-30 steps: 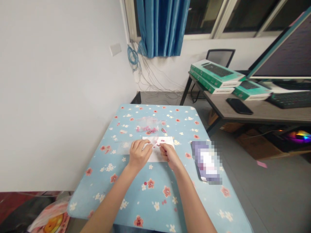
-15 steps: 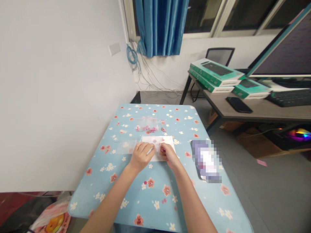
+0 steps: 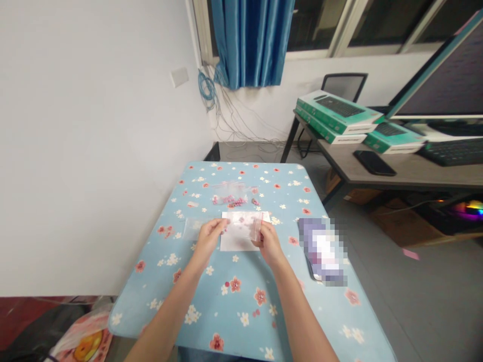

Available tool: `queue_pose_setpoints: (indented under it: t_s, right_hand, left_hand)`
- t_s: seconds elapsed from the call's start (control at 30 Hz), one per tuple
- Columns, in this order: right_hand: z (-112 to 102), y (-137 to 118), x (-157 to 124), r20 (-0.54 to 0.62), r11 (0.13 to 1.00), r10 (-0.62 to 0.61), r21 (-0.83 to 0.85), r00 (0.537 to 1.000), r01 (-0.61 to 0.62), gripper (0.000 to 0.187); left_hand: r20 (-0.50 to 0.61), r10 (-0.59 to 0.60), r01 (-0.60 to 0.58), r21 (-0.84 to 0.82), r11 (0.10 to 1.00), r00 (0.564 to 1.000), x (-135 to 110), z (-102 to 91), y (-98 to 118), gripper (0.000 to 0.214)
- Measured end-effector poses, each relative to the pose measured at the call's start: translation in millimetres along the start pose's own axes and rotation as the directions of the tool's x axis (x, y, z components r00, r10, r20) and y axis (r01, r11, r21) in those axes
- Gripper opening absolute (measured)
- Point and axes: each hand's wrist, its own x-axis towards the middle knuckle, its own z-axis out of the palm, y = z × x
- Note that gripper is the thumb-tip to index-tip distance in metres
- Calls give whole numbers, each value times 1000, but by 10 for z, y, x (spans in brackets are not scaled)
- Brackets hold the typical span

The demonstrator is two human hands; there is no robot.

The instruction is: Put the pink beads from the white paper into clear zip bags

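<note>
A small clear zip bag [image 3: 241, 223] with a reddish strip along its right end is stretched between my hands. My left hand [image 3: 209, 235] pinches the left end, with tiny pinkish bits showing by its fingertips. At the right end, my right hand [image 3: 269, 240] grips the bag near the strip. Below the bag lies a white sheet [image 3: 236, 244], partly covered by it. Another clear bag [image 3: 191, 229] rests flat just left of my left hand. Beyond the sheet are pink beads [image 3: 238, 202] and clear plastic bags [image 3: 230, 190].
A flowered blue tablecloth [image 3: 211, 306] covers the table. To the right lies a blurred-out purple item [image 3: 320, 251]. A small pale piece [image 3: 192, 204] is at the left. The side desk holds keyboard boxes [image 3: 335, 115] and a black phone [image 3: 375, 163]. A wall [image 3: 94, 151] borders the left.
My hands have moved apart, the left one outward to the left and the right one slightly to the right. The clear bag is now spread out between them.
</note>
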Motion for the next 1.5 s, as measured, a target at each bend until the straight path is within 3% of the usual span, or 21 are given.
queue_pose_setpoints:
  t_s: [0.3, 0.43, 0.5, 0.67, 0.93, 1.0, 1.07, 1.23, 1.37, 1.5]
  right_hand:
    - [-14, 89, 38, -35, 999, -26, 26, 999, 27, 29]
    - [70, 155, 50, -60, 988, 14, 155, 998, -5, 30]
    - [122, 175, 37, -26, 963, 37, 268, 999, -29, 31]
    - [191, 201, 8, 118, 860, 149, 474, 982, -187, 29]
    - [215, 182, 21, 48, 815, 244, 531, 969, -231, 35]
    - [227, 185, 15, 34, 816, 242, 534, 970, -222, 33]
    - [237, 194, 10, 2, 824, 206, 539, 979, -175, 29]
    - [245, 216, 7, -103, 857, 116, 513, 988, -47, 28]
    - [253, 203, 1, -146, 877, 68, 481, 987, 11, 30]
    - [255, 186, -8, -135, 879, 56, 477, 989, 15, 29]
  left_hand:
    - [3, 62, -61, -77, 995, 998, -16, -78, 357, 26]
    - [74, 70, -70, 9, 997, 995, 0, -132, 549, 28]
    - [99, 124, -137, 134, 982, 987, 5, -152, 641, 27]
    - [143, 336, -358, 536, 765, 931, 11, -190, 847, 21]
    - [295, 392, -467, 743, 479, 871, -6, -119, 928, 20]
    - [308, 410, -485, 748, 453, 858, -13, -94, 910, 20]
    - [275, 401, -464, 717, 520, 874, -16, -82, 891, 19]
    - [247, 255, -346, 462, 817, 935, 16, -94, 816, 19]
    - [221, 209, -265, 265, 927, 952, 68, -113, 730, 24]
    - [247, 169, -224, 214, 951, 954, 93, -131, 716, 25]
